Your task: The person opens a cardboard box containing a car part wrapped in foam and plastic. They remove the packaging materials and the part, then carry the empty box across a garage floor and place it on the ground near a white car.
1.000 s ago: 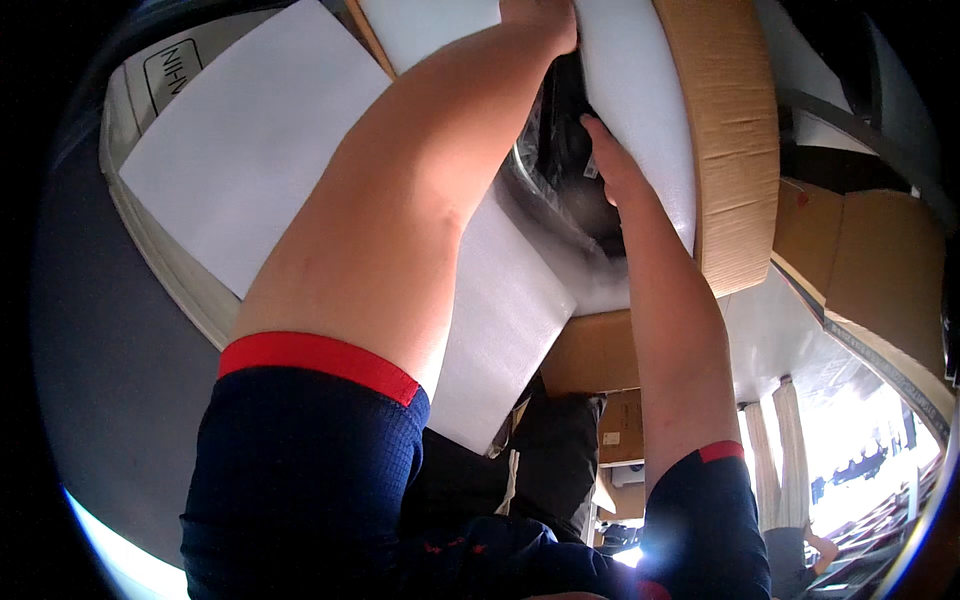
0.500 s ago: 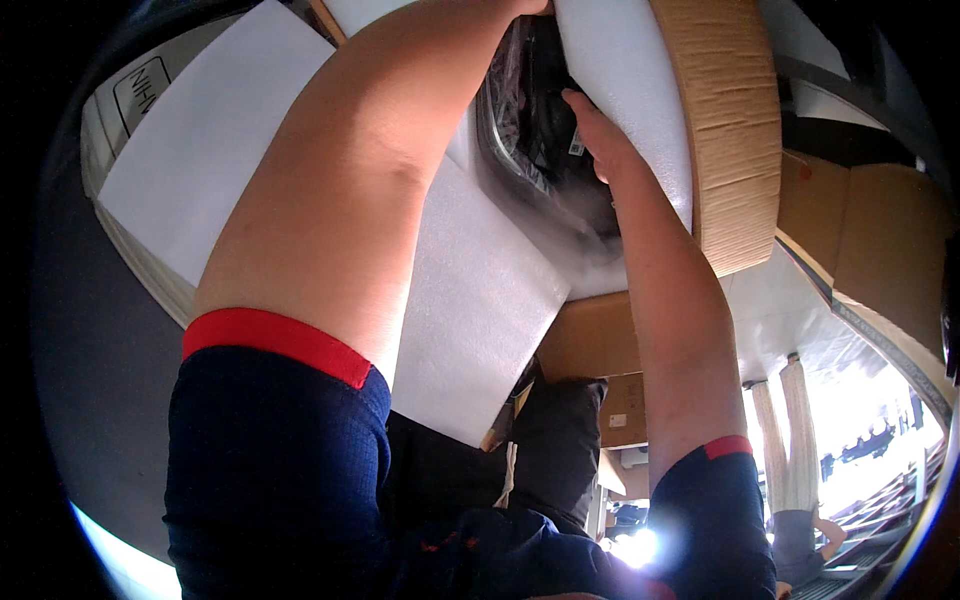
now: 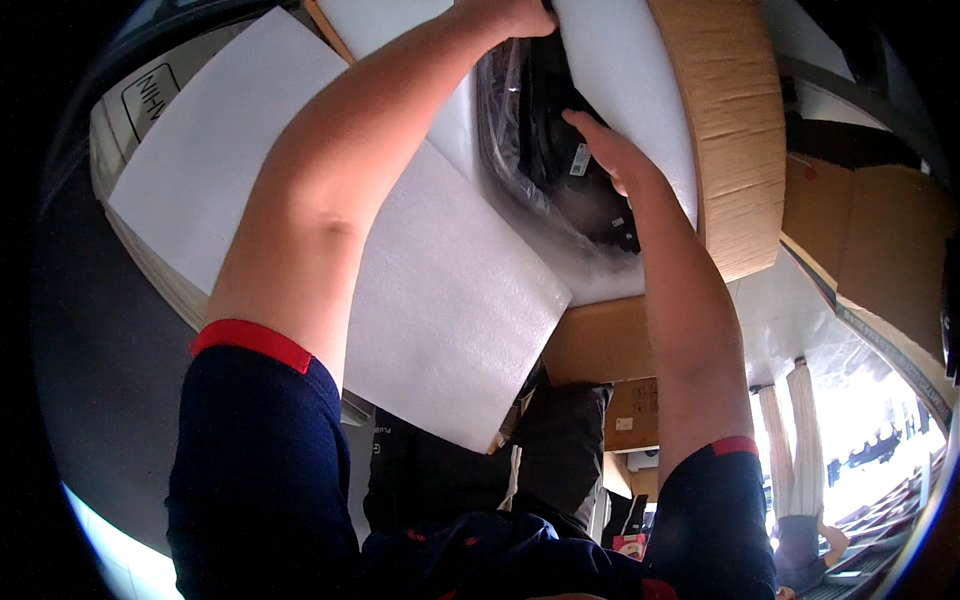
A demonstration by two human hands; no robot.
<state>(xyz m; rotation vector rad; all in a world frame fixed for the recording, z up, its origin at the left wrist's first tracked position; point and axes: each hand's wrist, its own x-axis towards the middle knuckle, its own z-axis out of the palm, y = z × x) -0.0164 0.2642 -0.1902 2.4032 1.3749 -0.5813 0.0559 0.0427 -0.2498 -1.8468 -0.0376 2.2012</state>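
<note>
A black molded part [image 3: 560, 150] with a small white label lies in a cardboard box [image 3: 735, 130], in clear plastic wrap [image 3: 510, 170] and between white foam walls [image 3: 640, 90]. At the top edge of the view my left hand [image 3: 522, 16] is closed on the part's far end; some of its fingers are cut off or hidden. Nearer, my right hand [image 3: 612, 152] grips the part's right side, with its thumb lying over the dark surface and the other fingers hidden.
White foam sheets [image 3: 460, 300] overlap left of and below the box, beneath my left arm. More cardboard [image 3: 890, 220] stands at the right. Black bags [image 3: 555, 450] are close to my body. A person [image 3: 800, 540] is far off at the lower right.
My left forearm has swung a little lower and to the left, and more of my left hand shows. The label and my right hand sit slightly lower in view.
</note>
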